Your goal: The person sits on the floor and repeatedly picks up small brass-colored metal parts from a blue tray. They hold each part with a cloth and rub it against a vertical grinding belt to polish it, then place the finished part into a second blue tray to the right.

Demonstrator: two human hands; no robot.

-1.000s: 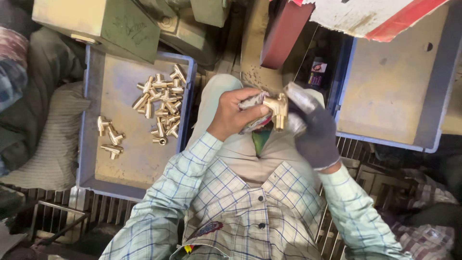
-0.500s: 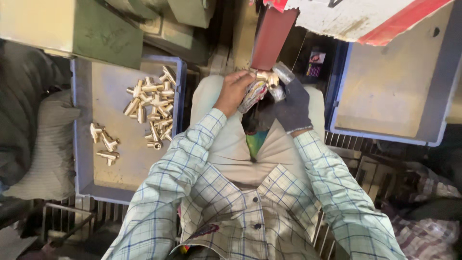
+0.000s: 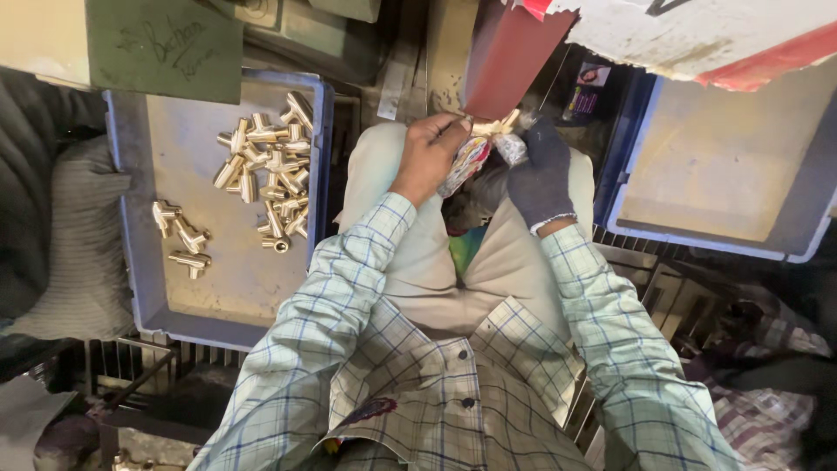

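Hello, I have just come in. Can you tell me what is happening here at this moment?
A seated person in a checked shirt holds small brass-coloured fittings and a crumpled cloth over the lap, with the bare left hand and the gloved right hand close together. To the person's left, a blue tray holds a pile of similar brass fittings and a few loose ones. To the right stands another blue tray, with nothing visible in it.

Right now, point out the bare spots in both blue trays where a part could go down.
The right blue tray shows a bare floor throughout. In the left blue tray, the near half below the small group of brass fittings is free, as is the strip between that group and the main pile. The far right corner is crowded.
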